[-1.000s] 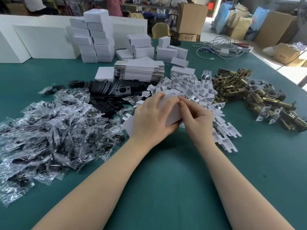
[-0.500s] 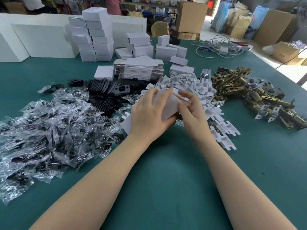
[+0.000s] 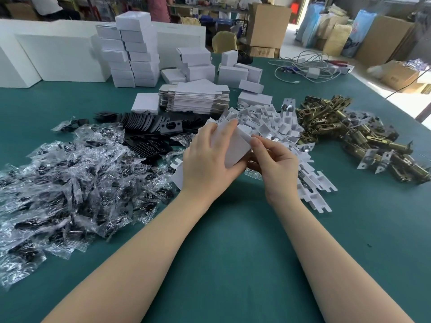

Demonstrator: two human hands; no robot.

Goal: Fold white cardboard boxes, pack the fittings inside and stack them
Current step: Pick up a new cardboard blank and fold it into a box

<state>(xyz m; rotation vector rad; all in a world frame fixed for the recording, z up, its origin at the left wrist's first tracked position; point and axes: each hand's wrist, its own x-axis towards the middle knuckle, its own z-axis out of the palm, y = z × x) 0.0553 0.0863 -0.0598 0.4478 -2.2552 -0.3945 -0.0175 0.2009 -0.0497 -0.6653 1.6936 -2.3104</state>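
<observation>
Your left hand (image 3: pixel 210 159) curls over the white cardboard box (image 3: pixel 234 149), fingers wrapped across its top, holding it just above the green table (image 3: pixel 233 241). Your right hand (image 3: pixel 276 166) pinches the box's end flap between thumb and forefinger, in front of the pile of white inserts (image 3: pixel 268 122).

White box (image 3: pixel 235 148), teal table (image 3: pixel 233 252)
</observation>
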